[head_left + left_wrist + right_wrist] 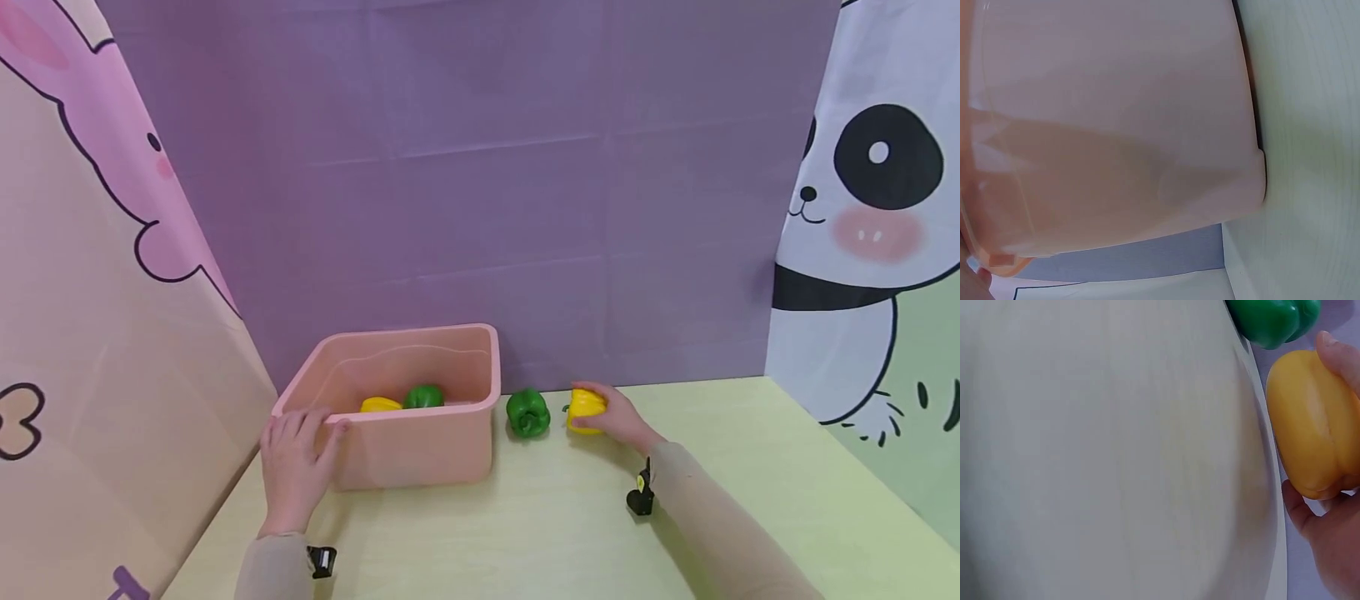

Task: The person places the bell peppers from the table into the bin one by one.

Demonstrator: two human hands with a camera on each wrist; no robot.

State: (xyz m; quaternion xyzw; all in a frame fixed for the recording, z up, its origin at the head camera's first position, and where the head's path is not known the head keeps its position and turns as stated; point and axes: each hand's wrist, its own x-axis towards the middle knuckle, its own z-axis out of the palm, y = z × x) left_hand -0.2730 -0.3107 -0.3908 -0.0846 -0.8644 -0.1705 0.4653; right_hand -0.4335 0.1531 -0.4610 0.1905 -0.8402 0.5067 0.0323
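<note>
My right hand [617,417] grips a yellow bell pepper [587,410] at the back of the table, thumb on one side and fingers on the other. In the right wrist view the same yellow pepper [1313,422] sits between the thumb and fingers. Just left of it stands a green bell pepper [528,413], untouched. My left hand [295,454] rests on the front left rim of a pink bin [416,450], fingers over the edge. Inside the bin lie another yellow pepper [381,405] and another green pepper [424,397], partly hidden by the front wall.
The bin stands on a pale wooden table [480,542], close to a purple backdrop [480,208]. Cartoon-printed panels rise at the left [150,358] and right [862,350] sides.
</note>
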